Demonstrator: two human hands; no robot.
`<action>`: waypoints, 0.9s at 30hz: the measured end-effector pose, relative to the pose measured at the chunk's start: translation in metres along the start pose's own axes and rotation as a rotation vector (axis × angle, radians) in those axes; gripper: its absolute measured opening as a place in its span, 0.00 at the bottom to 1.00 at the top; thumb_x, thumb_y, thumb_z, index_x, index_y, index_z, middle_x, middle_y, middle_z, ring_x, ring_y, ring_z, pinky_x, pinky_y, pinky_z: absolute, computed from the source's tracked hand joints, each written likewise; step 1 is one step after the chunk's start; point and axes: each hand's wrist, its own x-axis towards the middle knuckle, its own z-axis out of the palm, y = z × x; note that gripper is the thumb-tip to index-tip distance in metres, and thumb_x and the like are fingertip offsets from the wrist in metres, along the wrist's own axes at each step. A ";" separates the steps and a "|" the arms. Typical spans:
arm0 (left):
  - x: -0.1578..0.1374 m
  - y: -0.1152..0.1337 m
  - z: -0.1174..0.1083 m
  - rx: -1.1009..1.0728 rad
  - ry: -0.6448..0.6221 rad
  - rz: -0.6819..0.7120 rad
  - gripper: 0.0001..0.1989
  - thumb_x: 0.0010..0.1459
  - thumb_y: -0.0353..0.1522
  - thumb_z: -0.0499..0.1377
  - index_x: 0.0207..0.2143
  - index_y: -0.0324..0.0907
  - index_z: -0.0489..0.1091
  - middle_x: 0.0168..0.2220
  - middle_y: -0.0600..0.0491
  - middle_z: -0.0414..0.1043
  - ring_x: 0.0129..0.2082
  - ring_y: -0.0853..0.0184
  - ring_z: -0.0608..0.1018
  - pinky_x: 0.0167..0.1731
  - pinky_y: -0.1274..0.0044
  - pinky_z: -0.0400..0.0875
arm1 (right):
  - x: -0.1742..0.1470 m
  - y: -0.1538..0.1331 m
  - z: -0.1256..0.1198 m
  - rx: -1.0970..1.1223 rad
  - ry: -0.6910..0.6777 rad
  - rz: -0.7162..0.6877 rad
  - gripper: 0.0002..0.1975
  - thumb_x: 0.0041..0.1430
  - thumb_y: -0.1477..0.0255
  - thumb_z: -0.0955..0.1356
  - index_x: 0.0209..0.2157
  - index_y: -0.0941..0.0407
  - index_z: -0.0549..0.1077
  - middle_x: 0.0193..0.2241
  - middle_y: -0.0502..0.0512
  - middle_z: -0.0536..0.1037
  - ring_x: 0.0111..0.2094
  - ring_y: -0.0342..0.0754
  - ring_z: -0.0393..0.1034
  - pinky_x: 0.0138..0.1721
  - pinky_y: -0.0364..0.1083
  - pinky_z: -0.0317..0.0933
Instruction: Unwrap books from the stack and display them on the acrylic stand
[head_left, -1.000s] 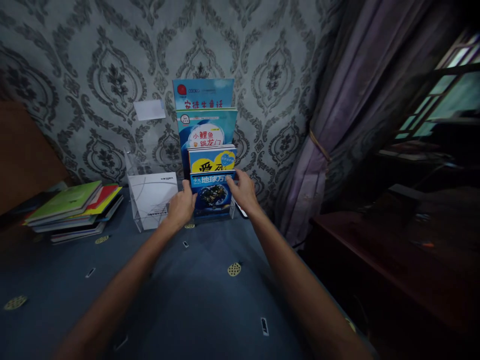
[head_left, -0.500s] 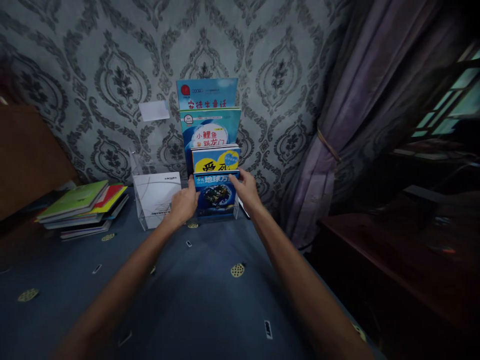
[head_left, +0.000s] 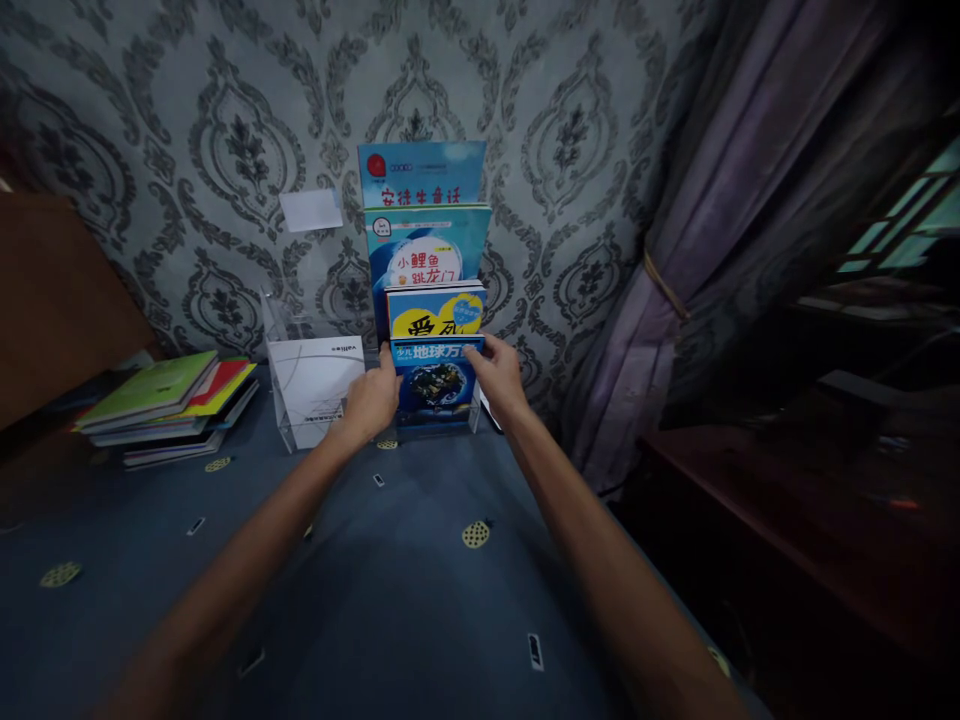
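My left hand [head_left: 373, 402] grips the left edge of a dark blue book [head_left: 436, 385] with an earth picture on its cover. At the book's upper right, my right hand [head_left: 499, 378] is closed on the corner, thumb on the front. The book stands upright in the front tier of a clear acrylic rack [head_left: 475, 412]. Rising in steps behind it are a yellow-and-blue book [head_left: 433, 312], a teal book [head_left: 465, 235] with a white oval, and a light blue book [head_left: 424, 168] at the back. The fingers behind the blue book are hidden.
Left of the rack, a clear holder [head_left: 279, 405] contains a white booklet [head_left: 319, 385]. Farther left lies a stack of books [head_left: 154, 395] near a brown box [head_left: 60, 300]. A patterned wall stands behind; a purple curtain [head_left: 622, 380] hangs right of the table.
The view has shifted slightly, so the upper books appear a little higher and farther right. Both hands remain on the dark blue book, which stays in the front tier.
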 end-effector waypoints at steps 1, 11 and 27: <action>0.000 0.000 0.000 -0.002 -0.003 0.001 0.35 0.70 0.34 0.48 0.72 0.32 0.35 0.44 0.35 0.80 0.44 0.51 0.83 0.43 0.67 0.73 | 0.000 0.000 0.000 -0.002 0.001 -0.001 0.16 0.52 0.66 0.68 0.42 0.56 0.79 0.36 0.54 0.79 0.43 0.55 0.70 0.47 0.54 0.68; -0.005 0.000 -0.011 -0.002 -0.051 -0.016 0.31 0.71 0.35 0.47 0.71 0.33 0.42 0.46 0.34 0.79 0.47 0.48 0.82 0.44 0.65 0.73 | 0.000 -0.001 -0.001 -0.037 0.006 -0.010 0.15 0.52 0.66 0.68 0.40 0.54 0.79 0.35 0.53 0.79 0.43 0.55 0.71 0.46 0.53 0.68; -0.010 -0.002 -0.013 -0.014 -0.043 0.005 0.31 0.71 0.36 0.47 0.70 0.31 0.44 0.46 0.34 0.80 0.46 0.47 0.82 0.43 0.63 0.74 | 0.005 -0.006 -0.011 -0.034 0.042 -0.003 0.21 0.50 0.67 0.69 0.47 0.57 0.78 0.45 0.61 0.82 0.48 0.60 0.75 0.53 0.60 0.67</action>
